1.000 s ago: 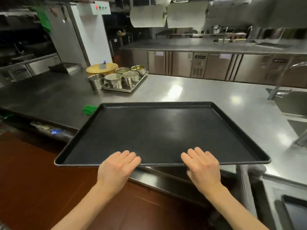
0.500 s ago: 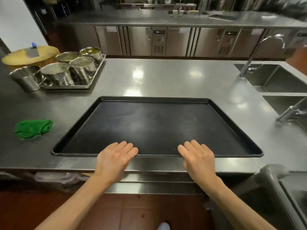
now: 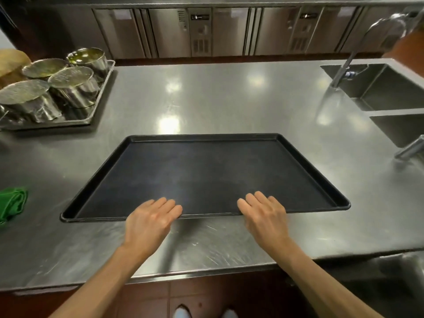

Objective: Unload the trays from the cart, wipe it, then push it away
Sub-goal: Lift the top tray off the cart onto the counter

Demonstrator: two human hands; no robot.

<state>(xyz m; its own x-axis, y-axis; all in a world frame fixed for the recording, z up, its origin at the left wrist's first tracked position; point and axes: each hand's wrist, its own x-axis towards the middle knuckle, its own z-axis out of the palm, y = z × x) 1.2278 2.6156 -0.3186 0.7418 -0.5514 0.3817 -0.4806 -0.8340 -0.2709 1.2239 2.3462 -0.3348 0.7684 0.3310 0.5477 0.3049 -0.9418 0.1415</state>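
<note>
A large black tray (image 3: 206, 166) lies flat on the steel counter (image 3: 218, 95), its near rim set back from the counter's front edge. My left hand (image 3: 151, 219) and my right hand (image 3: 263, 214) both lie on that near rim, fingers stretched over it onto the tray floor, thumbs hidden. A grey, blurred part of the cart (image 3: 394, 269) shows at the lower right, below the counter edge. A crumpled green cloth (image 3: 11, 203) rests on the counter at the far left.
A metal tray (image 3: 71, 121) with several steel pots (image 3: 73, 86) stands at the back left. Two sink basins (image 3: 385, 88) with a tall faucet (image 3: 358, 47) are at the right. Steel cabinets line the far side.
The tray went from being carried over the counter edge to lying flat on the counter, then slid farther in. Both hands stayed on its near rim.
</note>
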